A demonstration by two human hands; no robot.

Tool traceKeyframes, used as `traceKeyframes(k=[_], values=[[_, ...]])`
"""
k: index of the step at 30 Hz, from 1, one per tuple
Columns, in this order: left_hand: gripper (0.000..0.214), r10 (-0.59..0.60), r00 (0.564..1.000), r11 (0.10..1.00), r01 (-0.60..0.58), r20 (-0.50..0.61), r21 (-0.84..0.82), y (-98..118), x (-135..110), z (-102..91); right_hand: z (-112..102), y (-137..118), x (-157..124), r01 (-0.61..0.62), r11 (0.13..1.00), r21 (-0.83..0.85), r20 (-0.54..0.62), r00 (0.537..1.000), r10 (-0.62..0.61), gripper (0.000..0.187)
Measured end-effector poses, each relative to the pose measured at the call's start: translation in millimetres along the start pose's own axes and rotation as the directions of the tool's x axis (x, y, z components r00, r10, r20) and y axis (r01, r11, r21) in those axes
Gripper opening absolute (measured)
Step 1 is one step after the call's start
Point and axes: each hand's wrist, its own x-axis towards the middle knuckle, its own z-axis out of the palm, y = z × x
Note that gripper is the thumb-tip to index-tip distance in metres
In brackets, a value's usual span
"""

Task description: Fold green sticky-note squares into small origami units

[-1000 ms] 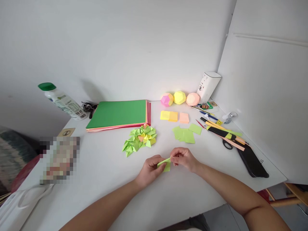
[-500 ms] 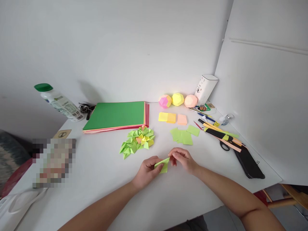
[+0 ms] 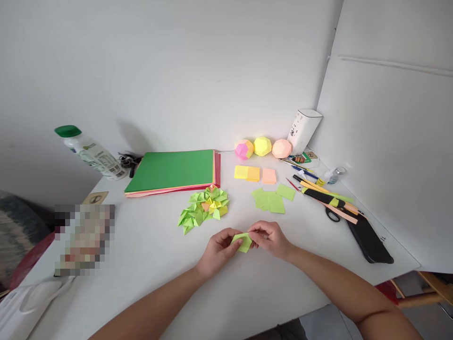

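A small light-green piece of paper (image 3: 244,242) is held between both hands above the white table. My left hand (image 3: 220,249) grips its left side, the thumb lying on top. On the other side, my right hand (image 3: 271,240) pinches the paper's right edge between thumb and fingers. Past my left hand lies a pile of folded green paper pieces (image 3: 198,208), with some yellow and orange ones among them. Several flat green paper squares (image 3: 273,200) are spread out beyond my right hand.
Behind are a stack of coloured paper sheets (image 3: 173,169), sticky-note pads (image 3: 247,173) and paper balls (image 3: 262,146). To the right lie a utility knife (image 3: 322,197), scissors (image 3: 332,215) and a black case (image 3: 370,238). A green-capped bottle (image 3: 94,153) stands left.
My right hand has come left and now grips the paper's right edge, where before it was just apart from it. The paper is turned flatter.
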Motion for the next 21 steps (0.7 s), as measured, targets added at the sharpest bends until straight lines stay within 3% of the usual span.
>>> traceKeyframes(k=[6,15,21], values=[[0.018,0.057,0.998,0.991,-0.056,-0.006,0.119,2.8,0.4,-1.9,0.9,4.7,-0.9,0.076,0.994,-0.082,0.062,0.996,-0.071,0.016],[0.021,0.071,0.997,0.984,-0.068,-0.013,0.163,4.3,0.7,-1.4,0.6,8.2,-1.4,-0.075,0.996,0.049,0.100,0.993,0.069,0.022],[0.023,0.076,0.997,0.984,-0.072,-0.013,0.162,4.1,1.1,-2.2,0.4,8.7,-1.6,-0.098,0.993,0.071,0.105,0.990,0.090,0.023]])
